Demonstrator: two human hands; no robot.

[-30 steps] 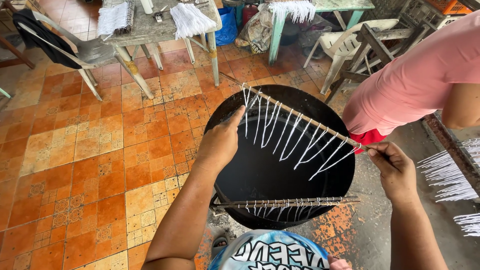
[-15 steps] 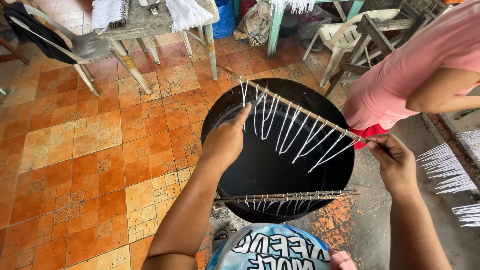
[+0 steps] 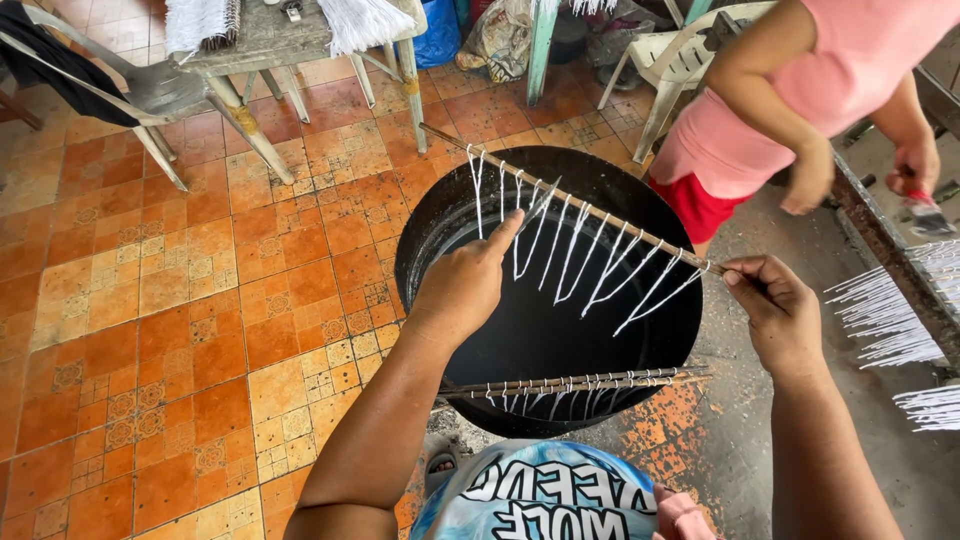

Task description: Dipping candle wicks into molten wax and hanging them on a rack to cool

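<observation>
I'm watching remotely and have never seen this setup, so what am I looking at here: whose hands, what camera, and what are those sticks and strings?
One camera, worn on the person's head, looks down at their own bare hands. The left hand and right hand each grip one end of a thin stick held across a big black tub with dark contents. White strings hang from the stick, slanting as it tilts. More sticks with strings lie across the tub's near rim. The tub stands on an orange tiled floor. At upper right a second person in a pink shirt works beside a rail with more white strings. A table at the top holds white bundles.
</observation>
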